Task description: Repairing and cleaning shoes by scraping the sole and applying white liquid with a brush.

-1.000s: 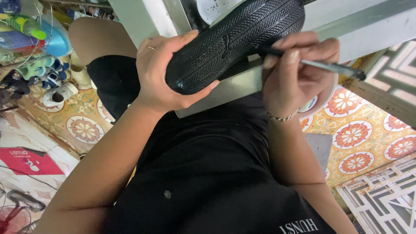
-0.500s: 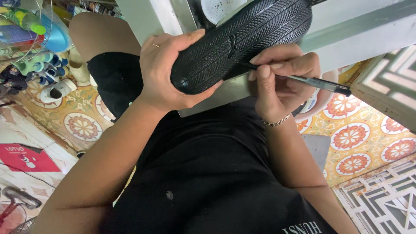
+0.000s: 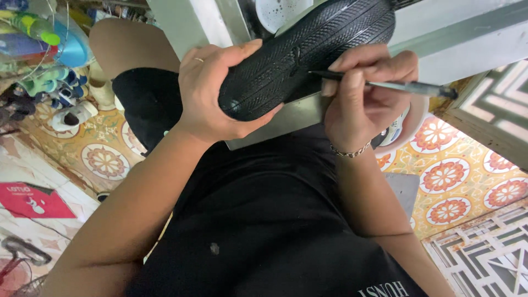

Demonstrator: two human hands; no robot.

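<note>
At upper centre, the left hand [image 3: 212, 91] is cupping the black shoe sole [image 3: 308, 52] by its rounded end; it looks light, flexible and grippy. The right hand [image 3: 360, 96] is pinching a thin pen-like tool [image 3: 407, 87] against it.

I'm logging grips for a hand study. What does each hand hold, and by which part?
The left hand grips the black ridged rubber shoe sole by its near end. The right hand pinches a thin dark pen-like tool near its tip.
</note>
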